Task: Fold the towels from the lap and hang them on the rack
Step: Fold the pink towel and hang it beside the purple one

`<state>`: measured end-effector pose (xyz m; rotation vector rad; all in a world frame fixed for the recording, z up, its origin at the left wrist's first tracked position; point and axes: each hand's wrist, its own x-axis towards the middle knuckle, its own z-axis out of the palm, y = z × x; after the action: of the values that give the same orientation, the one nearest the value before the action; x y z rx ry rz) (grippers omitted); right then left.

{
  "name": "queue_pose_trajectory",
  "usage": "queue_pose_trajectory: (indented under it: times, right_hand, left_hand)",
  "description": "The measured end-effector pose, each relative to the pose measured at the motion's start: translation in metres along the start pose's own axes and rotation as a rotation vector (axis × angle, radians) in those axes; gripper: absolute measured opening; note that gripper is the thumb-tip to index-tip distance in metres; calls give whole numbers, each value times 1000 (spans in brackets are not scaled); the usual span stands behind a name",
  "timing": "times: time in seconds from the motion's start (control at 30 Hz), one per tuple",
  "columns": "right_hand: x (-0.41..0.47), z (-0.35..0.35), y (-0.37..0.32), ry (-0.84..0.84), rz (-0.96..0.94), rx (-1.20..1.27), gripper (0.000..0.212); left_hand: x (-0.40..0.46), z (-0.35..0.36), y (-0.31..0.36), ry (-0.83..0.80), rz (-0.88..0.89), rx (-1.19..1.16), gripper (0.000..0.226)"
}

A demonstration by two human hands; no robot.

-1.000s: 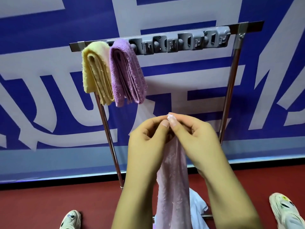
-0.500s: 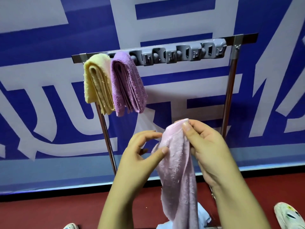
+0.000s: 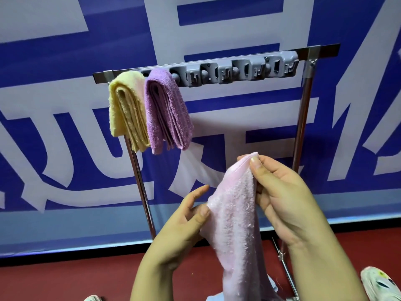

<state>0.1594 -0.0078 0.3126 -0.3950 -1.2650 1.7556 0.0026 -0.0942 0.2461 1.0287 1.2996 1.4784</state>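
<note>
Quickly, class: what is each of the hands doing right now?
Left hand: pinching the fluffy pale pink towel at its side edge.
Right hand: pinching its top.

The rack (image 3: 217, 61) stands on the red floor (image 3: 65, 281) before a blue and white banner, its top bar held on two metal posts. A folded yellow towel (image 3: 124, 109) and a folded purple towel (image 3: 167, 109) hang side by side, touching, over the bar's left end, with a grey hook strip (image 3: 238, 70) along the bar to their right. A white shoe (image 3: 377, 283) rests on the floor at the lower right.
</note>
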Motion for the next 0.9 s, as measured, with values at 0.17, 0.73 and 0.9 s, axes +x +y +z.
queue_pose_trajectory:
  times: [0.17, 0.73, 0.9]
  right_hand:
    - [3, -7, 3, 24, -7, -32, 22]
    - [16, -34, -36, 67, -308, -505, 14]
    - [10, -37, -37, -10, -262, -282, 19]
  left_hand:
    - [3, -5, 1, 144, 72, -186, 57]
    - [-16, -15, 116, 272, 425, 870, 4]
    - [-11, -18, 106, 200, 421, 526, 14]
